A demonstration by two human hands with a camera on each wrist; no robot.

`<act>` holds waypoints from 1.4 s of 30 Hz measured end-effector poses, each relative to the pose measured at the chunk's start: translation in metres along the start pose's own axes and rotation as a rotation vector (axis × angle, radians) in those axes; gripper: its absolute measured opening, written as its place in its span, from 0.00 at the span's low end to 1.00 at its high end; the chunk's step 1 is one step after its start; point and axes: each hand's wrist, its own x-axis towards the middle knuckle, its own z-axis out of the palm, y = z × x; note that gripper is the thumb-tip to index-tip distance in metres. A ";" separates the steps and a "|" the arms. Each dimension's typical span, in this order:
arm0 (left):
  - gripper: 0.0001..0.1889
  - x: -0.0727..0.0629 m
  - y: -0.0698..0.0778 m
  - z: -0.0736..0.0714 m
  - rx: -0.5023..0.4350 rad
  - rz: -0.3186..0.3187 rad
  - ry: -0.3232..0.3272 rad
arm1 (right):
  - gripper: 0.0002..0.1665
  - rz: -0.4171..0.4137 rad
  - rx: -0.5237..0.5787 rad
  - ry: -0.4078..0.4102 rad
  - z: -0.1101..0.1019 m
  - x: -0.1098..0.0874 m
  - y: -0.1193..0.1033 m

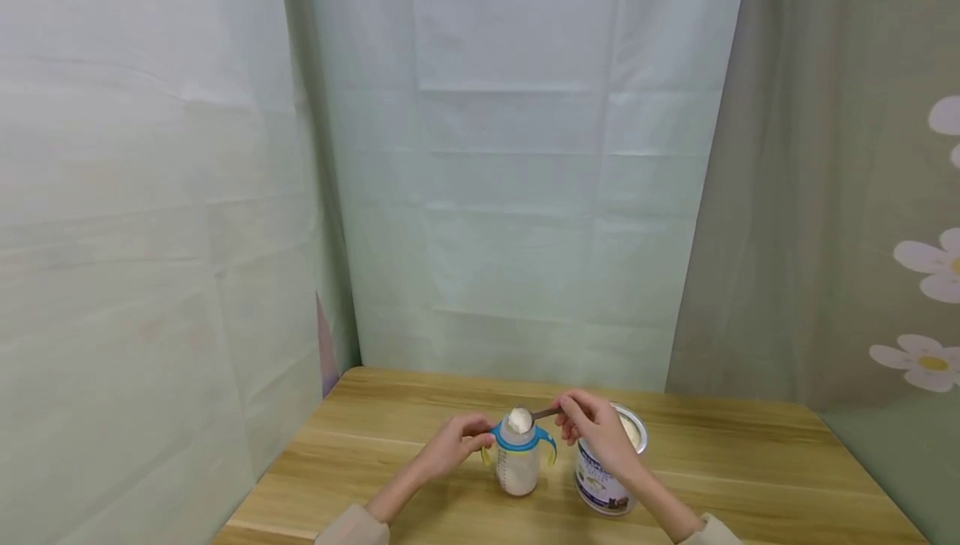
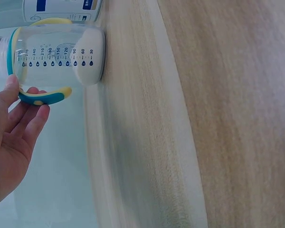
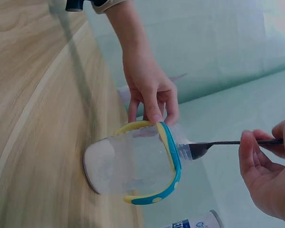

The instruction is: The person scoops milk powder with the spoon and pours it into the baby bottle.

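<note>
At the bottle (image 1: 518,472), both hands (image 1: 456,442) (image 1: 597,432) angle inward, left pinching a handle (image 2: 46,98), right a spoon (image 3: 213,143).

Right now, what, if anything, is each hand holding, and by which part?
The left hand pinches the bottle by its left side handle near the blue collar; the right hand grips the spoon by its handle.

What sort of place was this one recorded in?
Probably a makeshift recording booth: creased pale cloth hangs behind a wooden table, and flower-printed fabric hangs along the right side.
</note>
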 end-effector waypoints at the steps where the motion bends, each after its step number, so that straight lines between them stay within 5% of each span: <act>1: 0.07 0.000 0.000 0.000 0.001 -0.003 -0.002 | 0.22 -0.010 -0.032 -0.009 0.000 -0.001 -0.001; 13: 0.09 -0.001 -0.001 -0.001 -0.018 -0.022 -0.014 | 0.15 -0.266 -0.268 -0.165 0.002 -0.006 -0.003; 20: 0.10 -0.001 -0.004 -0.001 -0.006 0.057 -0.005 | 0.09 -0.667 -0.506 -0.170 0.001 -0.006 0.002; 28: 0.09 -0.001 0.000 -0.001 -0.018 -0.019 -0.003 | 0.10 -0.636 -0.481 -0.126 -0.003 -0.009 0.001; 42: 0.09 -0.001 0.003 -0.001 0.007 0.002 0.001 | 0.11 -0.500 -0.400 0.033 -0.010 -0.013 0.003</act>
